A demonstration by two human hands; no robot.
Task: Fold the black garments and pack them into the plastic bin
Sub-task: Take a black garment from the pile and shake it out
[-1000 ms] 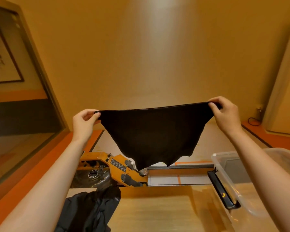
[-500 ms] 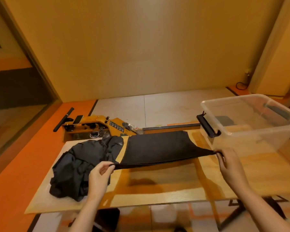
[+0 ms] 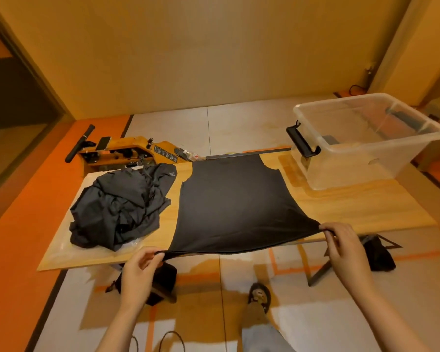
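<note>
A black garment (image 3: 234,204) lies spread flat across the middle of the wooden table (image 3: 361,207), its near edge hanging past the table's front. My left hand (image 3: 140,265) pinches the near left corner of that edge. The near right corner is pinched by my right hand (image 3: 343,242). A crumpled pile of black garments (image 3: 122,207) sits on the table's left part. The clear plastic bin (image 3: 366,141) with black handles stands at the table's right far corner; no garment shows inside it.
A yellow machine with a black handle (image 3: 127,153) stands on the floor behind the table's left side. Dark bags (image 3: 377,255) lie under the table. My foot in a sandal (image 3: 259,295) is on the floor below. A wall runs behind.
The garment went from held up in the air to spread flat on the table. Both hands came down and toward me, past the table's front edge, still holding its corners.
</note>
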